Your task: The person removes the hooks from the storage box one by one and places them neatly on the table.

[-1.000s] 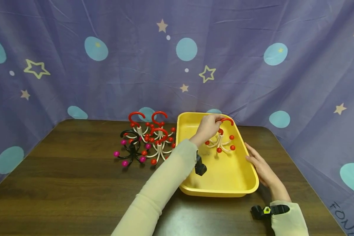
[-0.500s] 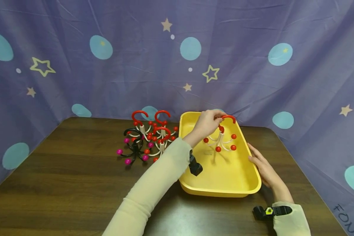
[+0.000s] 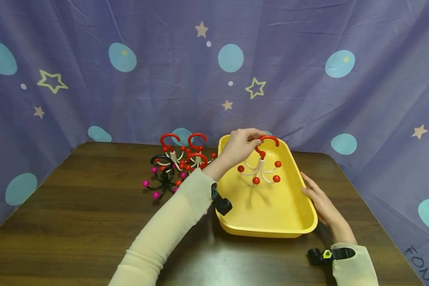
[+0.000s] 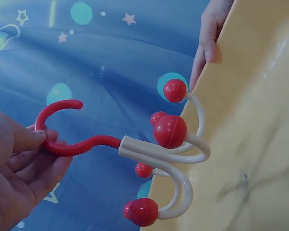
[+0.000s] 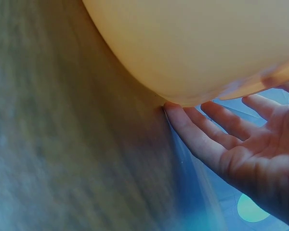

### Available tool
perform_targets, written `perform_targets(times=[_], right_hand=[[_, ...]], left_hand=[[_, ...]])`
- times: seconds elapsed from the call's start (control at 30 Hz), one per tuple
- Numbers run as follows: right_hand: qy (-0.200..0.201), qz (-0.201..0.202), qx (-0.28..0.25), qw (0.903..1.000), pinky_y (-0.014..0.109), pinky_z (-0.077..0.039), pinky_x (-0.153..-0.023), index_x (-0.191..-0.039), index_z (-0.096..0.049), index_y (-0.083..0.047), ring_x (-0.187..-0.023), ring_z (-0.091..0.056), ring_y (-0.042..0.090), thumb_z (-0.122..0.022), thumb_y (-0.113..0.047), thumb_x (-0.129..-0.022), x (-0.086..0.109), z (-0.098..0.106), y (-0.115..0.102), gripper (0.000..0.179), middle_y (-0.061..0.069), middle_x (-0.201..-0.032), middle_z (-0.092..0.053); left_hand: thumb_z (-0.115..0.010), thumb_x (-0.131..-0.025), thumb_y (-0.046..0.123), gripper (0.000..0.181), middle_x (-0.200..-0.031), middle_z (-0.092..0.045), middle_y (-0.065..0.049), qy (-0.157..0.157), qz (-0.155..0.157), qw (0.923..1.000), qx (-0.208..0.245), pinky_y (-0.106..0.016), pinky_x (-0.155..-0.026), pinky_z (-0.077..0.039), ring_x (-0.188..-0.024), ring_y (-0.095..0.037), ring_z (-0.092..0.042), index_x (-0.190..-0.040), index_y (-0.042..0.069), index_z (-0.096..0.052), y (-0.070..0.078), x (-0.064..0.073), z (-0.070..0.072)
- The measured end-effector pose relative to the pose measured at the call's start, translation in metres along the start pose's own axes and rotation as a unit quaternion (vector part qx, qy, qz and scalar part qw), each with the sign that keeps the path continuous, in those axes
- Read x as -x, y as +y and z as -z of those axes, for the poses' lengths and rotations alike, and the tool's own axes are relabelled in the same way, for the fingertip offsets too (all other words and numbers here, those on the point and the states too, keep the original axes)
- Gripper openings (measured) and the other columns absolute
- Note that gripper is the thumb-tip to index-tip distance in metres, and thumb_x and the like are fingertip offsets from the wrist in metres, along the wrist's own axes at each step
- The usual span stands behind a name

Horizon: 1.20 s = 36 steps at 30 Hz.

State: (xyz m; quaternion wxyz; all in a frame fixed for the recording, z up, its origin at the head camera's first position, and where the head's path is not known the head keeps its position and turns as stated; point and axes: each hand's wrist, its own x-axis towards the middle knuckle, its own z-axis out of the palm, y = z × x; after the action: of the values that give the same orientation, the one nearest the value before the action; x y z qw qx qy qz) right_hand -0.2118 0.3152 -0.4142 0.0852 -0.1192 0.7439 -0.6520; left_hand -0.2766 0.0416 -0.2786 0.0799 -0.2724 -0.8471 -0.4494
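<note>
My left hand (image 3: 240, 147) pinches the red hook of a ball-tipped hanger (image 3: 260, 163) between thumb and fingers. In the left wrist view the hanger (image 4: 135, 147) shows white curved arms ending in red balls. It hangs upright within the yellow tub (image 3: 268, 232), near the far end, its shadow falling on the floor of the tub. My right hand (image 3: 323, 204) rests against the tub's right side, thumb at the rim. From the right wrist view, its fingers (image 5: 195, 137) lie fairly straight along the outer wall.
Left of the tub stand several more hangers: white ones with red hooks (image 3: 169, 137) and a black one (image 3: 164, 180) with pink balls. My left sleeve (image 3: 171, 226) crosses over the wooden table (image 3: 75, 206). A purple curtain (image 3: 157, 91) closes off the back.
My left hand has moved left and slightly up with the hanger, which stays over the tub. My right hand keeps its place at the tub's side. The view has shifted slightly.
</note>
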Motion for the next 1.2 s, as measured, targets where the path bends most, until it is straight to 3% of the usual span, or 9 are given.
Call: perform_targets(times=[0.13,0.3,0.8,0.97,1.2], right_hand=[[-0.003,0.004,-0.007,1.0000,0.021,-0.048,-0.081,-0.147,0.002,-0.011,-0.106,-0.048,-0.003,-0.032,-0.020,-0.100,-0.001,0.001,0.001,0.059,0.023,-0.149,0.009],[-0.010,0.009,-0.013,0.9998,0.022,-0.049,-0.079,-0.147,0.003,-0.009,-0.103,-0.051,-0.002,-0.031,-0.020,-0.100,-0.002,-0.001,0.003,0.058,0.025,-0.149,0.008],[-0.008,0.005,0.000,1.0000,0.021,-0.048,-0.081,-0.147,0.003,-0.010,-0.107,-0.047,-0.004,-0.032,-0.022,-0.100,-0.003,0.000,0.002,0.059,0.023,-0.150,0.009],[-0.006,0.011,0.006,0.9999,0.021,-0.049,-0.079,-0.147,0.004,-0.010,-0.106,-0.049,-0.005,-0.031,-0.021,-0.100,-0.001,0.002,0.000,0.059,0.024,-0.149,0.009],[-0.008,0.009,0.004,0.9999,0.022,-0.050,-0.077,-0.147,0.003,-0.011,-0.103,-0.052,-0.003,-0.031,-0.021,-0.100,0.000,0.003,-0.001,0.059,0.024,-0.149,0.011]], left_hand=[[-0.059,-0.089,0.017,0.024,-0.094,-0.069,-0.001,0.001,-0.014,0.9999,0.007,-0.020,-0.045,-0.036,-0.064,-0.010,-0.056,-0.112,0.018,-0.065,-0.001,0.009,0.009],[-0.060,-0.088,0.016,0.022,-0.093,-0.070,0.003,0.022,-0.010,0.9996,0.016,-0.019,-0.058,-0.047,-0.081,-0.005,-0.062,-0.108,0.018,-0.067,-0.004,0.023,0.023],[-0.060,-0.088,0.014,0.022,-0.093,-0.069,0.002,0.043,-0.003,0.9977,0.053,-0.024,-0.071,-0.052,-0.082,-0.007,-0.064,-0.109,0.016,-0.066,-0.005,0.065,0.067],[-0.061,-0.087,0.015,0.023,-0.092,-0.069,0.001,0.046,-0.004,0.9985,0.030,-0.025,-0.064,-0.051,-0.077,-0.006,-0.064,-0.109,0.016,-0.066,-0.005,0.080,0.079],[-0.061,-0.087,0.016,0.022,-0.090,-0.069,0.002,0.052,0.013,0.9984,0.020,-0.025,-0.053,-0.043,-0.071,-0.020,-0.061,-0.109,0.020,-0.066,-0.007,0.107,0.097]])
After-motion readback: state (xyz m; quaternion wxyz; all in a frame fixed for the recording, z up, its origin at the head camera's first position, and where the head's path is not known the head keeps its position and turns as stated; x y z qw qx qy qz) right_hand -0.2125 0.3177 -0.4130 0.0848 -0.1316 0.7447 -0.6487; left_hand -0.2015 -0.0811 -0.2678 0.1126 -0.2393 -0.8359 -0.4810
